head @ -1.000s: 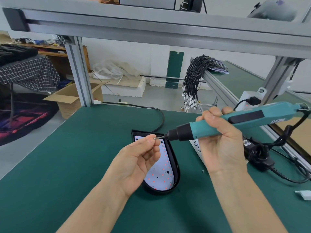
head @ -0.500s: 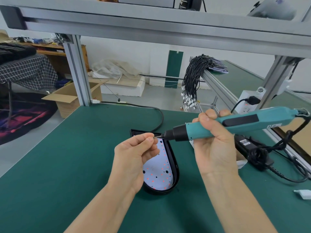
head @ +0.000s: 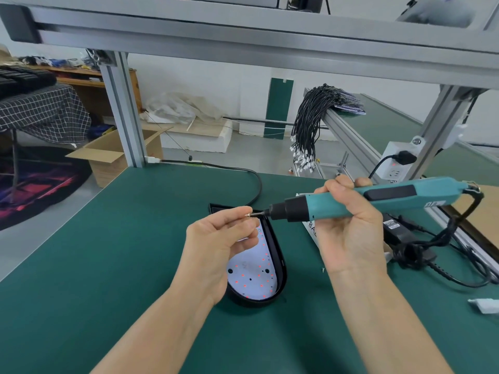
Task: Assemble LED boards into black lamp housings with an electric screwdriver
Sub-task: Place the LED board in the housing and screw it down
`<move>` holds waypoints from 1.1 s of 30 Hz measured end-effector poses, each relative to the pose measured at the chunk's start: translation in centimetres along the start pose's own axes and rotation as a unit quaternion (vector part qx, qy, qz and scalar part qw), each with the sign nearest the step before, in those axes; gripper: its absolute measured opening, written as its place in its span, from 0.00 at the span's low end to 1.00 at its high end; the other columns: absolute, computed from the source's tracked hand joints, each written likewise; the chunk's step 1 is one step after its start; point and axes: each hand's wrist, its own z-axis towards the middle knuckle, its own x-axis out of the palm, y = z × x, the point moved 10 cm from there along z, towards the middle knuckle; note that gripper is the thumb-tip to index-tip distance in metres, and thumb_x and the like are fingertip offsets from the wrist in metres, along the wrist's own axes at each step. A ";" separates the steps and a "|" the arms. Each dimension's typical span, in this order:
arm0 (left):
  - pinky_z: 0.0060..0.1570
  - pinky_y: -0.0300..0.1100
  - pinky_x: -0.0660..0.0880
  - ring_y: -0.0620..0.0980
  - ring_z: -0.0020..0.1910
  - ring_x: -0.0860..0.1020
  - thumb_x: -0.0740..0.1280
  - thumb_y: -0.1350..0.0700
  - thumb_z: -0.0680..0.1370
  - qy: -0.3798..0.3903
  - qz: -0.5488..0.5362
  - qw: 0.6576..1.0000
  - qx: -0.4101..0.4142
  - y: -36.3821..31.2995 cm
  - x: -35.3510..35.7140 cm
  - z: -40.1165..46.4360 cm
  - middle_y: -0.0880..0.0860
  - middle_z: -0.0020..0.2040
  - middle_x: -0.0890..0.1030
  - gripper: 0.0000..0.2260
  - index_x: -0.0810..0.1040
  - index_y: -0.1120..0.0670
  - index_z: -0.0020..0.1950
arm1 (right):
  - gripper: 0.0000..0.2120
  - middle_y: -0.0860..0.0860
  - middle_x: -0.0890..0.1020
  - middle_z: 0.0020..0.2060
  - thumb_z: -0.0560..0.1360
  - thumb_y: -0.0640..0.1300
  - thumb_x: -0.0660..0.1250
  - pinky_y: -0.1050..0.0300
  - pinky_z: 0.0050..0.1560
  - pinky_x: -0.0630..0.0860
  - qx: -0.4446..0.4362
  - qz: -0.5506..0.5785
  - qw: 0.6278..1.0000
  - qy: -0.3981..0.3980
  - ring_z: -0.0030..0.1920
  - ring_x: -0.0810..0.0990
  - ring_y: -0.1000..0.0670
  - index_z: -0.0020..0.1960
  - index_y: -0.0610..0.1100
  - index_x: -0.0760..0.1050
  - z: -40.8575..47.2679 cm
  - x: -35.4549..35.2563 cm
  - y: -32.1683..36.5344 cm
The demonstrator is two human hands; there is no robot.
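Note:
A black lamp housing [head: 278, 255] lies on the green bench with a white LED board [head: 253, 276] dotted red inside it. Above it, my left hand [head: 218, 244] pinches a small screw [head: 248, 215] between thumb and fingertips. The screw meets the bit of a teal electric screwdriver [head: 378, 198], which my right hand [head: 348, 228] grips around its body, held nearly level and pointing left. My left hand hides the far part of the board.
The screwdriver's black cord and power adapter [head: 399, 230] lie to the right. A white box [head: 310, 225] sits behind my right hand. A black cable [head: 243, 174] loops at the bench's far edge. A small white part [head: 483, 305] lies at right. Aluminium frame posts [head: 121, 109] stand at the corners.
Both hands have stayed together above the housing, drifting slightly left. The screw tip now shows at the bit beyond my left fingertips.

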 end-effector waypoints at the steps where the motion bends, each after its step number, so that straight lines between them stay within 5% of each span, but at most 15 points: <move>1: 0.38 0.37 0.80 0.48 0.34 0.81 0.71 0.69 0.71 0.006 -0.001 1.000 0.000 0.0 0.1 0.0 0.56 0.38 0.85 0.08 0.84 0.60 0.47 | 0.18 0.53 0.74 0.34 0.63 0.27 0.63 0.62 0.40 0.76 0.002 -0.001 1.000 0.001 0.34 0.75 0.54 0.42 0.49 0.68 0.0 0.0 0.0; 6: 0.33 0.36 0.78 0.47 0.32 0.80 0.72 0.69 0.69 0.023 0.010 1.000 -0.018 0.0 0.2 -0.1 0.56 0.38 0.84 0.15 0.81 0.57 0.54 | 0.18 0.54 0.75 0.34 0.64 0.27 0.63 0.62 0.41 0.77 0.012 -0.009 1.000 0.006 0.34 0.75 0.54 0.42 0.49 0.68 0.2 -0.1 0.2; 9: 0.30 0.36 0.73 0.42 0.30 0.76 0.72 0.65 0.70 -0.047 0.098 0.993 0.035 -1.6 -2.4 0.1 0.49 0.38 0.83 0.18 0.79 0.52 0.58 | 0.18 0.54 0.74 0.34 0.64 0.27 0.63 0.62 0.40 0.77 0.019 -0.020 1.000 0.013 0.34 0.75 0.54 0.42 0.49 0.68 0.3 -0.8 0.6; 12: 0.43 0.40 0.69 0.40 0.43 0.75 0.73 0.59 0.72 -0.145 0.247 0.956 0.058 -2.3 -5.9 0.0 0.44 0.50 0.78 0.23 0.73 0.49 0.66 | 0.18 0.55 0.74 0.34 0.64 0.28 0.63 0.62 0.43 0.77 0.035 -0.049 0.998 0.023 0.35 0.75 0.54 0.42 0.49 0.68 0.0 -1.9 0.6; 15: 0.56 0.45 0.67 0.47 0.59 0.71 0.78 0.49 0.66 -0.110 0.267 0.956 -0.048 1.4 -5.9 -0.4 0.47 0.63 0.70 0.42 0.61 0.50 0.74 | 0.17 0.55 0.74 0.34 0.63 0.28 0.64 0.60 0.45 0.75 0.057 -0.081 0.995 0.027 0.34 0.75 0.53 0.39 0.50 0.70 -0.5 -3.2 0.1; 17: 0.61 0.47 0.68 0.50 0.61 0.71 0.76 0.45 0.58 -0.070 0.264 0.955 -0.114 3.6 -4.9 -0.8 0.47 0.63 0.71 0.49 0.58 0.51 0.76 | 0.18 0.55 0.74 0.34 0.63 0.28 0.65 0.59 0.49 0.71 0.069 -0.100 0.992 0.032 0.34 0.74 0.53 0.39 0.50 0.69 -0.9 -3.7 -0.4; 19: 0.53 0.44 0.72 0.49 0.56 0.75 0.77 0.48 0.60 -0.045 0.288 0.947 -0.133 4.6 -4.4 -0.5 0.47 0.60 0.77 0.42 0.66 0.53 0.71 | 0.18 0.54 0.74 0.34 0.62 0.28 0.66 0.58 0.50 0.69 0.073 -0.116 0.990 0.039 0.35 0.74 0.53 0.39 0.50 0.68 -1.1 -3.9 -0.8; 21: 0.40 0.40 0.71 0.47 0.47 0.79 0.77 0.55 0.66 -0.026 0.316 0.940 -0.125 4.8 -3.8 0.1 0.49 0.53 0.82 0.24 0.75 0.54 0.59 | 0.18 0.54 0.74 0.34 0.60 0.28 0.66 0.58 0.50 0.70 0.079 -0.130 0.988 0.040 0.35 0.74 0.53 0.39 0.49 0.68 -1.1 -4.1 -1.2; 23: 0.35 0.40 0.69 0.48 0.43 0.79 0.74 0.60 0.68 -0.031 0.342 0.932 -0.120 5.0 -4.0 0.6 0.51 0.49 0.83 0.16 0.75 0.55 0.53 | 0.19 0.53 0.73 0.34 0.60 0.28 0.66 0.59 0.49 0.71 0.084 -0.137 0.986 0.039 0.35 0.73 0.52 0.39 0.49 0.67 -1.2 -4.2 -1.6; 33: 0.34 0.43 0.71 0.53 0.39 0.76 0.70 0.64 0.67 -0.045 0.342 0.933 -0.102 5.4 -4.4 1.0 0.55 0.48 0.82 0.15 0.74 0.57 0.51 | 0.19 0.53 0.73 0.34 0.60 0.27 0.66 0.60 0.46 0.71 0.101 -0.172 0.980 0.024 0.34 0.74 0.52 0.40 0.49 0.67 -1.5 -5.1 -2.7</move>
